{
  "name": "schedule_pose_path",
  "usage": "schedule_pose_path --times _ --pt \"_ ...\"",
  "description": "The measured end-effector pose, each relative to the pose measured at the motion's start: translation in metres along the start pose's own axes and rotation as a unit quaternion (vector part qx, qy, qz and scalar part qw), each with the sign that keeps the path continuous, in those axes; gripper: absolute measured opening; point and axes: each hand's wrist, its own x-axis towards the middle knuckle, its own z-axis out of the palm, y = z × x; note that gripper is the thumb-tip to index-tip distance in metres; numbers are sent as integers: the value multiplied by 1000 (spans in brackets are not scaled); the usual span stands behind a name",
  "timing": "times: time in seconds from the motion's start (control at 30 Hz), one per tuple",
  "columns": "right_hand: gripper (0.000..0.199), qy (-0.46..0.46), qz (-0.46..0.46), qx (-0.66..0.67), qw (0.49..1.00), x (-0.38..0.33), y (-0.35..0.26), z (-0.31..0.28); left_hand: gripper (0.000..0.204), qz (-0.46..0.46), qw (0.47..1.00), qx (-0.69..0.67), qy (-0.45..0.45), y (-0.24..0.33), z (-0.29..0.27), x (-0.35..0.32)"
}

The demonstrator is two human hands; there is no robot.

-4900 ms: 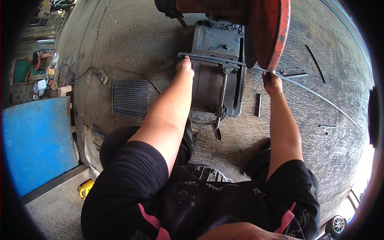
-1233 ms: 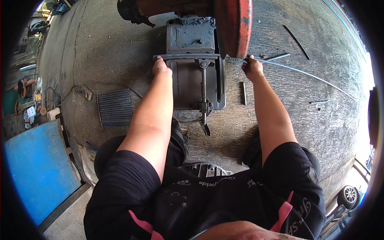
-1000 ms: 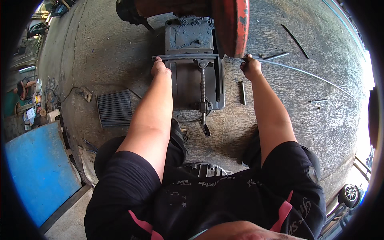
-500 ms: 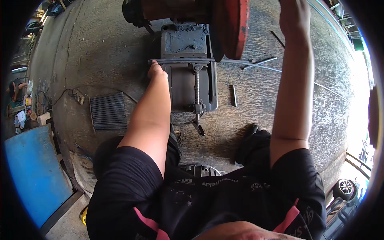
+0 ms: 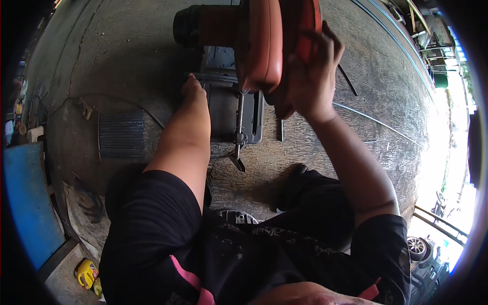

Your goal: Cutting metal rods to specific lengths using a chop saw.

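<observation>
Right hand (image 5: pixel 310 76) is up on the red guard (image 5: pixel 264 46) of the chop saw, fingers curled around its rear edge, gripping it. Left hand (image 5: pixel 192 87) is down at the left end of the saw's dark metal vise base (image 5: pixel 223 109); it rests there, but whether the fingers are closed on anything I cannot tell, since the saw body hides them. The saw sits on the concrete floor (image 5: pixel 356 168), directly ahead of the person's knees. Its motor housing (image 5: pixel 195 25) sticks out to the left, so the motor axis runs left to right, while the guard stands edge-on, its plane running away from the person. The base's long axis runs away from the person too, with the clamp handle (image 5: pixel 237 152) pointing back toward them. Thin metal rods (image 5: pixel 376 122) lie on the floor to the right.

The risk, as I judge it: that left hand sits close beneath the guard, and if the head drops with the fingers there, they could be caught.
</observation>
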Motion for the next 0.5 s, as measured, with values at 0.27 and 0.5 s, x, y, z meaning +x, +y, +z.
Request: schedule_pose_path --times 0.27,0.5 --pt "32 -36 -4 -41 999 -73 0 4 61 -38 998 -41 -25 -1 3 11" --pt "33 -7 19 -55 998 -99 1 13 60 -12 997 -46 -68 -9 2 26"
